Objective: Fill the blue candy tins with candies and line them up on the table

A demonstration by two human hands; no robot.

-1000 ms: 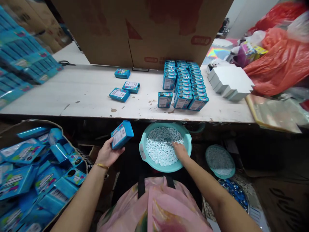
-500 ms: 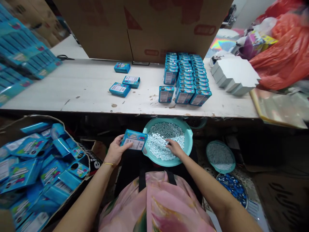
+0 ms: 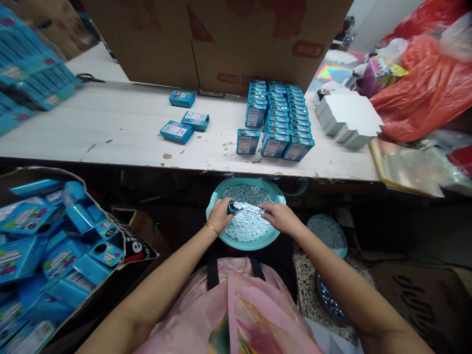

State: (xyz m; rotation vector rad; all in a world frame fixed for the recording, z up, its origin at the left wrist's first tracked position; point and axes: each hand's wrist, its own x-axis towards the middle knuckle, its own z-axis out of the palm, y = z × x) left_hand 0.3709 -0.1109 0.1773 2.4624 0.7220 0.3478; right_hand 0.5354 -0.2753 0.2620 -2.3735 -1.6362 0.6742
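In the head view my left hand (image 3: 220, 215) is closed around the end of a small blue printed box (image 3: 231, 207), which is down in the basin with white pellets heaped along it. A turquoise basin (image 3: 218, 187), set at my lap, holds many pale candy-like pellets (image 3: 245, 230). At the basin's right side my right hand (image 3: 280, 218) has its fingers bent together among the pellets, by the far end of the heap. What its fingertips grip is hidden.
Rows of upright blue boxes (image 3: 276, 143) stand on the white table (image 3: 132, 132), with three more lying left of them. A carton of blue boxes (image 3: 79, 219) is at left. White card stacks (image 3: 346, 118) and orange bags (image 3: 409, 93) lie right; a second basin (image 3: 326, 233) sits below.
My left hand has carried the blue box rightward from beside the basin into the pellets. My right hand has shifted slightly right. The view has turned a little.
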